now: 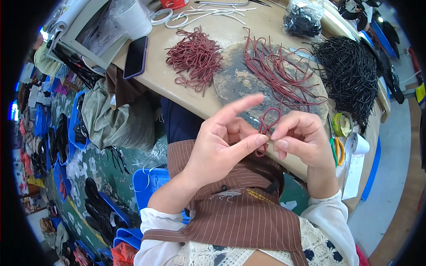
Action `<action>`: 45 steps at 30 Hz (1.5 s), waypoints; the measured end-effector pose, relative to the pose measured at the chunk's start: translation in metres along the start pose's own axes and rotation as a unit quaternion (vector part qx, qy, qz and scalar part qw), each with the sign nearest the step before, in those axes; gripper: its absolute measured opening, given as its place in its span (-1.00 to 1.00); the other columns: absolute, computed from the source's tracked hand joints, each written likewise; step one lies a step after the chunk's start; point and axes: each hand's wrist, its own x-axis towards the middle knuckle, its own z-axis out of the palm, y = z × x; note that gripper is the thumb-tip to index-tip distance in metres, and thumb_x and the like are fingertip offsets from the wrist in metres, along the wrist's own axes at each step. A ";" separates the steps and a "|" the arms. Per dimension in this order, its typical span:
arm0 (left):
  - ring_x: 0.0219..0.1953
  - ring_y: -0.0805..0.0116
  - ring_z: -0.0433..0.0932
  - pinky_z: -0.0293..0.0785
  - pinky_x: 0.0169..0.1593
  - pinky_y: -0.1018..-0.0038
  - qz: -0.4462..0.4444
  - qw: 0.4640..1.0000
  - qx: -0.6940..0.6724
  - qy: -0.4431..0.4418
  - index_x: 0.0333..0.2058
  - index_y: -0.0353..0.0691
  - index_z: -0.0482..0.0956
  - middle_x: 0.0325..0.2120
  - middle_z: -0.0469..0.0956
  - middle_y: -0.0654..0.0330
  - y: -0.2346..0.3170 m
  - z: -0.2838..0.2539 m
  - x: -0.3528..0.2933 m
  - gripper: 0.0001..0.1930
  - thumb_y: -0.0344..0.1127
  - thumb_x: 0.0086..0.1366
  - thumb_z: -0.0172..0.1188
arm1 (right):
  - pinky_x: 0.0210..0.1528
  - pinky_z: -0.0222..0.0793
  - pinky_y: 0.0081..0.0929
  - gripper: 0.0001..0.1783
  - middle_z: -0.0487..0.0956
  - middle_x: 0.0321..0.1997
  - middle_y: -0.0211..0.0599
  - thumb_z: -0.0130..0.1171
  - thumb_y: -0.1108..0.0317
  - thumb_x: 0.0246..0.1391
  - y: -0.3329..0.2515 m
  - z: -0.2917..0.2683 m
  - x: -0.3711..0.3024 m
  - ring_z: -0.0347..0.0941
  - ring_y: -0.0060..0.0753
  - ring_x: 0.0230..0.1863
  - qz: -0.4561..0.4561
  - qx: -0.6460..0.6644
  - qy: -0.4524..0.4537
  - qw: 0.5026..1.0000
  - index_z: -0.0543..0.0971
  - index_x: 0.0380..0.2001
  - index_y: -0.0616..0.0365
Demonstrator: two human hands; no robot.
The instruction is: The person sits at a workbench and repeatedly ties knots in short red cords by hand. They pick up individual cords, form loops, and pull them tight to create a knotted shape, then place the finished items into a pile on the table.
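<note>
We get bright, even light on the table (157,66), soft shadows, fisheye-bent edges fading to black, and bluish-white glare at the far left.

A dark phone in a purple case (135,57) lies along the left edge of the bench (160,66), near a large white roll (132,20). White cords (208,17) curl at the far side. To the right sits a heap of black cords (348,73), with a clear bag of black pieces (303,20) beyond it. Below the bench, a grey-green cloth sack (122,119) slumps near a blue bin (148,190) on the green floor (159,153).
</note>
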 end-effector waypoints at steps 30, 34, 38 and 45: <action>-0.39 0.55 0.51 0.51 -0.33 0.64 -0.065 0.989 -0.022 0.135 -0.32 -0.36 0.46 -0.44 0.53 0.19 -0.016 0.007 0.004 -0.86 -0.39 0.21 0.04 | -0.60 0.27 -0.72 -0.85 0.47 -0.64 -0.43 0.16 0.43 -0.08 0.013 0.009 0.014 0.37 -0.73 -0.62 0.039 -0.170 0.103 0.979 0.41 -0.57 0.23; -0.36 0.52 0.52 0.52 -0.29 0.62 -0.087 0.987 -0.075 0.108 -0.32 -0.35 0.45 -0.41 0.52 0.18 -0.022 0.001 0.006 -0.86 -0.38 0.21 0.05 | -0.61 0.26 -0.67 -0.83 0.45 -0.67 -0.40 0.16 0.41 -0.12 0.011 0.007 0.014 0.37 -0.70 -0.65 0.048 -0.257 0.101 0.960 0.40 -0.58 0.24; -0.34 0.50 0.52 0.52 -0.25 0.60 -0.124 0.982 -0.115 0.085 -0.32 -0.33 0.46 -0.39 0.51 0.17 -0.029 -0.007 0.009 -0.86 -0.39 0.20 0.06 | -0.62 0.27 -0.61 -0.82 0.45 -0.69 -0.34 0.18 0.42 -0.15 0.008 0.010 0.013 0.39 -0.61 -0.67 0.004 -0.346 0.101 0.933 0.39 -0.60 0.24; -0.33 0.49 0.52 0.50 -0.20 0.60 -0.192 0.965 -0.177 0.039 -0.31 -0.32 0.47 -0.38 0.51 0.19 -0.015 -0.005 0.005 -0.85 -0.37 0.19 0.08 | -0.63 0.26 -0.60 -0.72 0.43 -0.70 -0.34 0.29 0.38 -0.22 -0.016 0.007 0.017 0.42 -0.45 -0.68 -0.006 -0.424 0.033 0.905 0.35 -0.54 0.18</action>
